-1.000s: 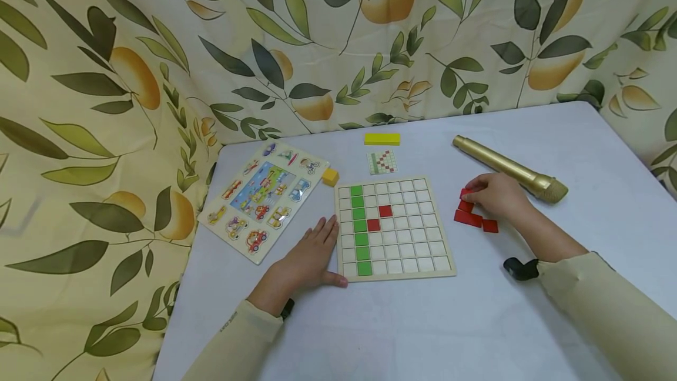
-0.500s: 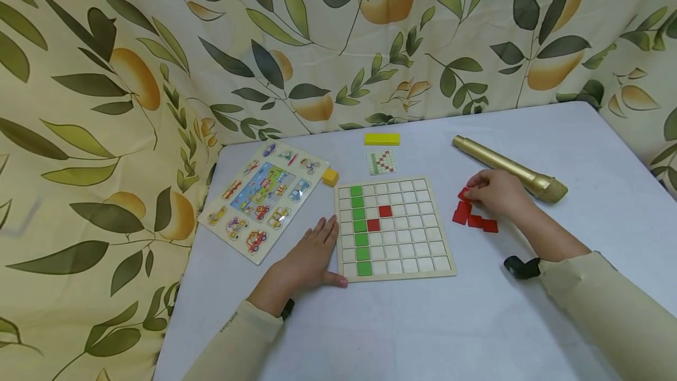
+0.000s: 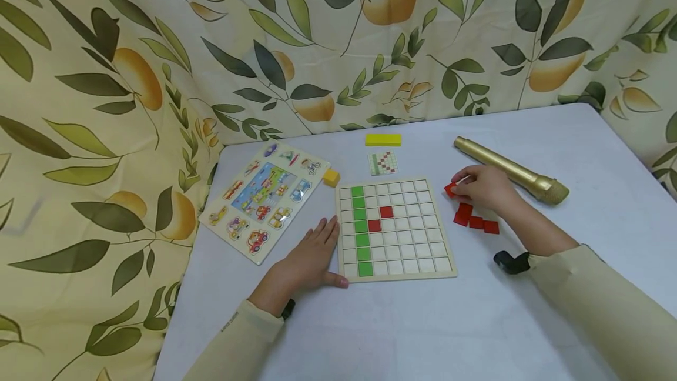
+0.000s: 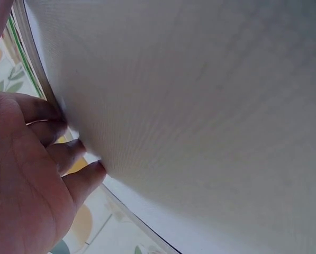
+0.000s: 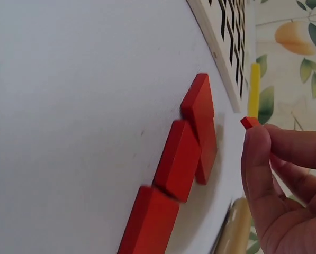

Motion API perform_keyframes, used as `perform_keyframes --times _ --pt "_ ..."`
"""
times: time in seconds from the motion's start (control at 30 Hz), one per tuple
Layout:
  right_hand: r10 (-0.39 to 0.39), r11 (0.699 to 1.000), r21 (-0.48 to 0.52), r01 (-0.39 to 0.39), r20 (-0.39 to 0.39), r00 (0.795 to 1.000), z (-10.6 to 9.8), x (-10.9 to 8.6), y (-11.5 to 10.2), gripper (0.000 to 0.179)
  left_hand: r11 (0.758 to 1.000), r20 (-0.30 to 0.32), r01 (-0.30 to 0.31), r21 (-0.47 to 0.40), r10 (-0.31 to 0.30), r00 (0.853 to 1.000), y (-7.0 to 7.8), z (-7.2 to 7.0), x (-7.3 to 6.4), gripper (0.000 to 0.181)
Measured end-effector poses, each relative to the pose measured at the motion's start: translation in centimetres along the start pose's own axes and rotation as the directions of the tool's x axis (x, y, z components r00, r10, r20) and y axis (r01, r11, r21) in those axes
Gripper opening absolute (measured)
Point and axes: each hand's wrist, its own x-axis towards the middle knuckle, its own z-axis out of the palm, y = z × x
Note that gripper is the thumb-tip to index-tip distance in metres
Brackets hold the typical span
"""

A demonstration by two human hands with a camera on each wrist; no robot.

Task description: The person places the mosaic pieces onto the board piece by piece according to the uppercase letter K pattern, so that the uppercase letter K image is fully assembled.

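From my remote seat I see the tile (image 3: 450,189) pinched between thumb and fingers of the right hand (image 3: 485,187), a corner poking out, with the spares (image 3: 476,222) just on the near side of that grip, probably for easy reach. The board (image 3: 399,277) lies just left of the grip; along its edge farthest from there rests the left hand (image 3: 311,256), fingers extended, I'd guess to steady it

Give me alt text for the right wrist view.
A right hand pinches a red tile; four more red tiles are on a white table. A grid board, a yellow block and a gold microphone also appear.
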Motion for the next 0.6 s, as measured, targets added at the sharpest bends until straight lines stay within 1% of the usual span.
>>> perform_keyframes --times 0.13,0.37,0.6 --pt "-0.001 1.000 0.009 0.001 0.020 1.000 0.6 0.3 -0.9 0.028 1.000 -0.009 -0.009 -0.009 0.009 1.000 0.0 -0.1 -0.1 0.127" --pt "-0.032 0.999 -0.013 0.033 0.044 0.999 1.8 0.9 -3.0 0.026 1.000 -0.009 -0.013 -0.006 0.013 1.000 0.1 -0.2 -0.1 0.127" --pt "-0.053 0.998 -0.012 0.053 0.069 0.996 3.4 1.7 -4.3 0.024 1.000 -0.015 -0.016 0.003 0.016 1.000 0.0 -0.1 0.0 0.127"
